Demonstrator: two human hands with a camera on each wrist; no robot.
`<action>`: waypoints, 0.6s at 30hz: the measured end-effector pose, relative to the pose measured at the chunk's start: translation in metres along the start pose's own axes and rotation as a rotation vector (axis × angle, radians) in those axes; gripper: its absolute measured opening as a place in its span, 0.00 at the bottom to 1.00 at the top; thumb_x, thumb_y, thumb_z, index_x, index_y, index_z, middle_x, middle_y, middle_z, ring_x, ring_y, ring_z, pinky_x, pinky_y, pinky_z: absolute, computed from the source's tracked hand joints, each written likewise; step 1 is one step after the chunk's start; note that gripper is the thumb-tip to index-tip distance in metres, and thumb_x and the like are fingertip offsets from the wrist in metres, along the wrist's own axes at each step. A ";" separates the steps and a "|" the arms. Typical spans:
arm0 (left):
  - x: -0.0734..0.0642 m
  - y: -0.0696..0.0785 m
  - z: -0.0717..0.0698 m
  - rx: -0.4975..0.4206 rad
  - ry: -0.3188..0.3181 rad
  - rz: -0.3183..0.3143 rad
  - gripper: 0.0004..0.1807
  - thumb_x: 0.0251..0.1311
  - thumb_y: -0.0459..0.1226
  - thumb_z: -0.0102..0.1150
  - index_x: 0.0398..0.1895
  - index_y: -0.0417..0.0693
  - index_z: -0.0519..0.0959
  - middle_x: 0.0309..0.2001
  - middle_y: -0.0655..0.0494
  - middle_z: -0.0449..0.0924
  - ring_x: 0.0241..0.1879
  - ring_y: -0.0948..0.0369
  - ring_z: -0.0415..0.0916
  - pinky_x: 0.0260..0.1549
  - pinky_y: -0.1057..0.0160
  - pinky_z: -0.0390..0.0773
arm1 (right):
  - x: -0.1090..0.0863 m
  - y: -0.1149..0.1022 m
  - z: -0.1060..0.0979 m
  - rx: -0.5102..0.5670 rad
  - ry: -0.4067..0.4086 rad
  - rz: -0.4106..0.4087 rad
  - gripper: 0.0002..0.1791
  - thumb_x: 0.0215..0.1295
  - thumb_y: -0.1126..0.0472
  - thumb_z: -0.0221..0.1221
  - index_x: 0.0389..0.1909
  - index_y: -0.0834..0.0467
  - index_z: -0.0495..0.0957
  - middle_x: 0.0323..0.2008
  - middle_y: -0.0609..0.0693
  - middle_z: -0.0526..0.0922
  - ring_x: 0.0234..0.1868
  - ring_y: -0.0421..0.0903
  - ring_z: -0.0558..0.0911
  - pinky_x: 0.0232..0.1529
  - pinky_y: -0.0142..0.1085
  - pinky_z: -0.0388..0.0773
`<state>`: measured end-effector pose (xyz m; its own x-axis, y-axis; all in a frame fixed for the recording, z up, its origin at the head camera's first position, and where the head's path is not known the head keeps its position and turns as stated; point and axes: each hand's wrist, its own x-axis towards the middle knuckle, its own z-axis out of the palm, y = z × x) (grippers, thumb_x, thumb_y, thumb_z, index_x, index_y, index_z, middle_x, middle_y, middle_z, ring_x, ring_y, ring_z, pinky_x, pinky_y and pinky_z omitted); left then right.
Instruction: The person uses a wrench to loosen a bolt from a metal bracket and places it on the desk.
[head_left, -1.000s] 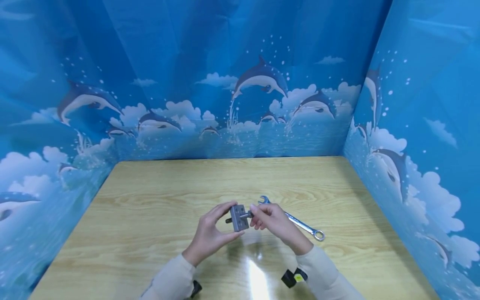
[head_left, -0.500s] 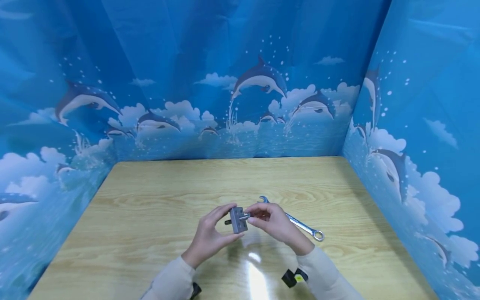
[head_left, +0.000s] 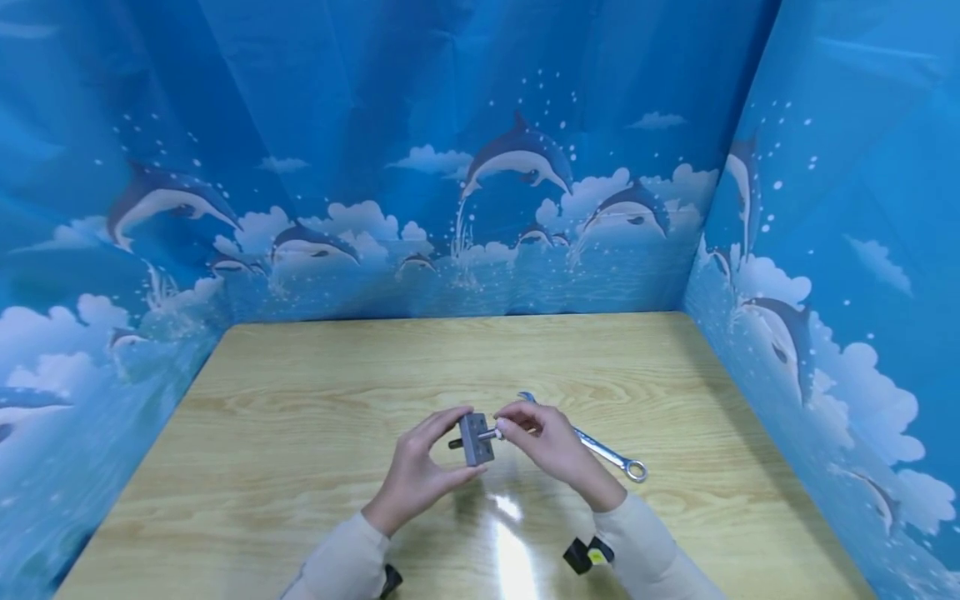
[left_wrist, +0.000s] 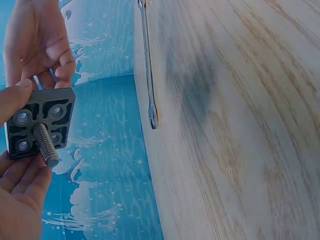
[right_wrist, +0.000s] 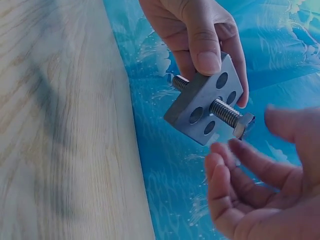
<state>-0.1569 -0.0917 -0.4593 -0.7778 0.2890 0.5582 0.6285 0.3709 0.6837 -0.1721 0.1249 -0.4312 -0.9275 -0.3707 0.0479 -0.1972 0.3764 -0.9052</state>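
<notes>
Metal bolt (right_wrist: 226,114) through it, a block (right_wrist: 206,95) sat pinched in the left hand (head_left: 417,468); the right hand (head_left: 549,443), grip spread, was by the bolt.

No lettering, brand, number or sign can be read. Any marking on the wrench (head_left: 602,448) or the bolt (right_wrist: 227,115) is too small to make out; the yellow patch (head_left: 596,556) by the right sleeve (head_left: 647,537) shows nothing legible, nor does the block (right_wrist: 206,91).

head: bright, white glare on table (head_left: 300,392) | left wrist: soft-edged dark shadow | right wrist: dimmer, faint shadows
</notes>
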 end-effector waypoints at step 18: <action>-0.001 0.002 0.000 0.014 -0.024 -0.027 0.43 0.34 0.35 0.80 0.61 0.50 0.73 0.57 0.54 0.77 0.56 0.59 0.75 0.58 0.59 0.77 | 0.000 -0.003 0.000 0.109 -0.050 0.126 0.16 0.63 0.57 0.62 0.47 0.63 0.79 0.35 0.51 0.82 0.36 0.47 0.80 0.39 0.39 0.83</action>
<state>-0.1548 -0.0915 -0.4583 -0.7948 0.2999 0.5276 0.6069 0.3917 0.6916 -0.1713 0.1243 -0.4287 -0.9251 -0.3694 -0.0876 -0.0422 0.3294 -0.9433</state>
